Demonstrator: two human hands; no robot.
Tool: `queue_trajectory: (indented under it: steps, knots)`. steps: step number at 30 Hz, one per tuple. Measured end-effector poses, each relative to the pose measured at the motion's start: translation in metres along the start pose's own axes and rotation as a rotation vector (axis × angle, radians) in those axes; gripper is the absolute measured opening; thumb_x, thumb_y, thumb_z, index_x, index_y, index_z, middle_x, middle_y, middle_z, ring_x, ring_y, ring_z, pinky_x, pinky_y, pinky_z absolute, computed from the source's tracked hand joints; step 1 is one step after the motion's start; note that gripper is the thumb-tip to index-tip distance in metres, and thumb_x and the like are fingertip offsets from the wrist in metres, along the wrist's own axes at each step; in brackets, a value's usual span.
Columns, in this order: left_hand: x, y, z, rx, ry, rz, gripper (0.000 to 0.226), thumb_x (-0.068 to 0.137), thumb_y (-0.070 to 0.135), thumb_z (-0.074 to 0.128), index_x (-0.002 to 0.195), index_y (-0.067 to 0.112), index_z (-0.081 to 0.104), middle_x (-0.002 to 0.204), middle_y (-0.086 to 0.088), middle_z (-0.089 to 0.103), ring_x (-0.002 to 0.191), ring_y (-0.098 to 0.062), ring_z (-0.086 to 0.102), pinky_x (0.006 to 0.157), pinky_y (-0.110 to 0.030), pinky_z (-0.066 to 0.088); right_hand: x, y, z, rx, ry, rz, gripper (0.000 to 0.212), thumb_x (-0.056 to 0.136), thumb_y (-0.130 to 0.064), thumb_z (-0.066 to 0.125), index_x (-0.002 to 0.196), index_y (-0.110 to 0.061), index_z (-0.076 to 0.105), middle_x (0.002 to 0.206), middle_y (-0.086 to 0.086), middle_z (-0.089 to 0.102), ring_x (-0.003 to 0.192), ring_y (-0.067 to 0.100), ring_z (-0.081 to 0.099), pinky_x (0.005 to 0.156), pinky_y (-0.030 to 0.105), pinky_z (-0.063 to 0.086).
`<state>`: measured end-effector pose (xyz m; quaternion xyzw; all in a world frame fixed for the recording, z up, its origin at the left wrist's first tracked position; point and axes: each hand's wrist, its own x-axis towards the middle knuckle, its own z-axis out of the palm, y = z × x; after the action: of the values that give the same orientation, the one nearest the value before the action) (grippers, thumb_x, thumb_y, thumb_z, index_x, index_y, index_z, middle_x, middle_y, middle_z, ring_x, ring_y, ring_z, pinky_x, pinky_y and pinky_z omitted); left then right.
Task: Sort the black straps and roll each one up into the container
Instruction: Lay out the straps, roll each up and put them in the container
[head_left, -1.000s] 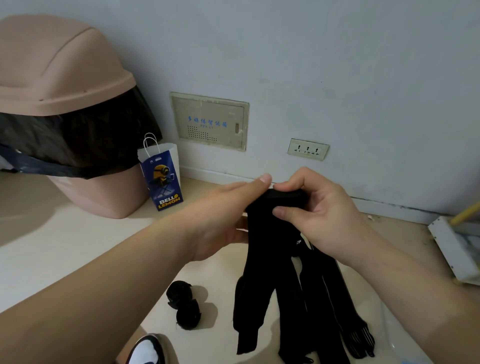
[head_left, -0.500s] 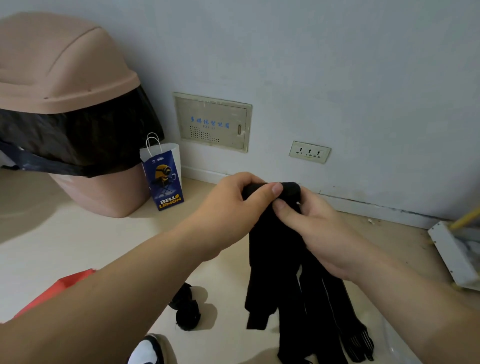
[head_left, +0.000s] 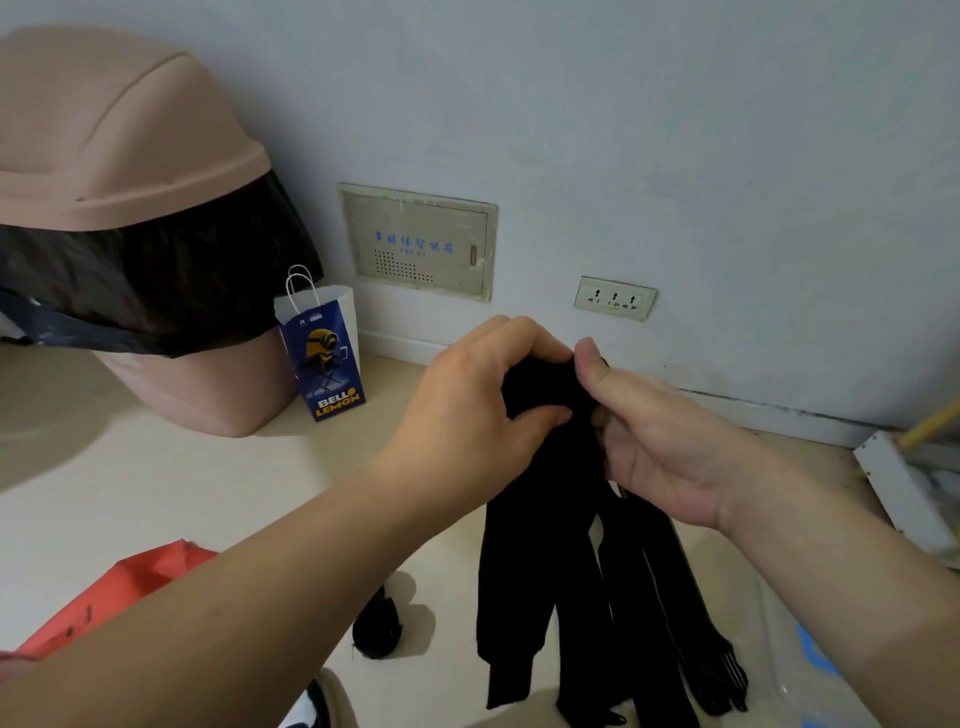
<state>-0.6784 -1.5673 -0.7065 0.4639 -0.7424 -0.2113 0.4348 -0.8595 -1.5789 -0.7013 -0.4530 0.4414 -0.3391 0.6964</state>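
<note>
On the head camera I take the wall socket (head_left: 614, 299) as my mark. Directly below it, both bare hands meet in the air over the floor (head_left: 156, 493). The left hand (head_left: 478, 410) has its fingers (head_left: 519, 340) curled over the bunched top of the black straps (head_left: 545, 571), with the thumb closing in from underneath, so it is clamped on the bundle. The right hand (head_left: 660, 447) presses its thumb (head_left: 589, 364) onto the same top end. Its other fingers sit behind the fabric, mostly hidden from me, and the bundle looks pinched between them.

The loose lengths hang straight down from the hands, below the socket, as several flat strips side by side. Their lower ends reach the floor area near the bottom edge.

Below and left of the socket, a rolled-up strap (head_left: 378, 629) lies alone on the floor, apart from the hanging ones. Further left of it I see a red sheet (head_left: 109, 587), partly covered by the left forearm.

Left of the socket, a beige wall panel (head_left: 418, 241) is set into the wall. Beyond that stands a blue paper bag (head_left: 324, 353), touching a pink swing-lid bin (head_left: 130, 156) with a black liner (head_left: 156, 291).

Far right of the socket, a white bracket-like piece (head_left: 904, 488) lies by the skirting.
</note>
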Motion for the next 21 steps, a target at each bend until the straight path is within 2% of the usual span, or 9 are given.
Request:
queue_trajectory:
  steps: [2,5,7,10,12,14,16,18,21]
  knots:
    - [-0.001,-0.001,0.002,0.055,-0.017,0.048,0.038,0.076,0.009,0.086,0.108,0.022,0.071,0.100,0.012,0.067,0.097,-0.011,0.064,0.085,-0.034,0.053,0.000,0.001,0.000,0.006,0.000,0.022,0.060,0.092,-0.063,0.049,0.118,-0.018,0.078,0.116,0.011,0.079,0.093,0.018,0.077,0.070,0.029,0.062]
    - [-0.001,0.001,0.005,0.088,-0.006,0.073,0.039,0.075,0.007,0.085,0.108,0.021,0.069,0.100,0.014,0.065,0.095,-0.010,0.062,0.084,-0.032,0.052,-0.001,0.003,0.000,0.055,-0.010,0.009,0.061,0.091,-0.059,0.053,0.123,-0.013,0.074,0.115,0.011,0.079,0.094,0.021,0.077,0.071,0.033,0.064]
    - [-0.001,0.006,0.003,0.010,-0.014,-0.029,0.039,0.078,0.006,0.083,0.108,0.022,0.065,0.098,0.014,0.066,0.093,-0.006,0.062,0.083,-0.032,0.055,-0.001,0.004,-0.002,0.081,-0.003,-0.006,0.060,0.092,-0.057,0.055,0.127,-0.011,0.072,0.114,0.014,0.078,0.096,0.025,0.076,0.079,0.037,0.066]
    - [0.000,0.012,0.003,-0.199,-0.050,-0.322,0.046,0.080,0.010,0.086,0.113,0.026,0.059,0.105,0.012,0.065,0.091,-0.005,0.066,0.078,-0.028,0.061,0.001,0.006,-0.002,0.101,0.078,-0.019,0.063,0.088,-0.056,0.063,0.130,-0.009,0.068,0.123,0.024,0.074,0.099,0.032,0.075,0.084,0.043,0.064]
    - [0.001,0.012,0.003,-0.385,-0.082,-0.533,0.049,0.080,0.014,0.089,0.118,0.025,0.060,0.111,0.004,0.069,0.088,-0.007,0.072,0.077,-0.026,0.063,0.002,0.007,-0.003,0.119,0.118,-0.042,0.065,0.086,-0.053,0.068,0.131,-0.007,0.066,0.130,0.027,0.071,0.104,0.037,0.074,0.082,0.045,0.065]
    - [0.002,0.010,0.006,-0.557,-0.161,-0.675,0.044,0.083,0.016,0.087,0.121,0.021,0.064,0.112,-0.002,0.075,0.092,-0.012,0.077,0.088,-0.033,0.064,0.003,0.007,-0.005,0.145,0.132,-0.079,0.059,0.085,-0.047,0.070,0.127,-0.006,0.066,0.127,0.026,0.072,0.107,0.038,0.075,0.081,0.045,0.065]
    - [0.003,0.006,0.009,-0.621,-0.223,-0.698,0.043,0.084,0.021,0.085,0.123,0.021,0.067,0.113,-0.004,0.078,0.101,-0.019,0.077,0.099,-0.043,0.060,0.003,0.007,-0.006,0.187,0.132,-0.129,0.045,0.084,-0.037,0.073,0.118,-0.009,0.068,0.117,0.022,0.075,0.102,0.035,0.076,0.078,0.042,0.065]
    - [0.002,0.006,0.010,-0.630,-0.237,-0.679,0.051,0.077,0.033,0.082,0.125,0.024,0.068,0.116,-0.004,0.078,0.105,-0.020,0.076,0.101,-0.046,0.059,0.002,0.006,-0.006,0.240,0.122,-0.168,0.033,0.082,-0.025,0.073,0.113,-0.013,0.069,0.109,0.017,0.076,0.092,0.029,0.077,0.074,0.039,0.065]
    - [0.003,0.008,0.007,-0.624,-0.238,-0.681,0.064,0.072,0.050,0.079,0.129,0.025,0.064,0.120,-0.004,0.075,0.107,-0.020,0.076,0.101,-0.049,0.059,0.002,0.006,-0.007,0.250,0.109,-0.215,0.031,0.078,-0.010,0.072,0.109,-0.015,0.070,0.101,0.015,0.076,0.085,0.025,0.077,0.069,0.034,0.064]
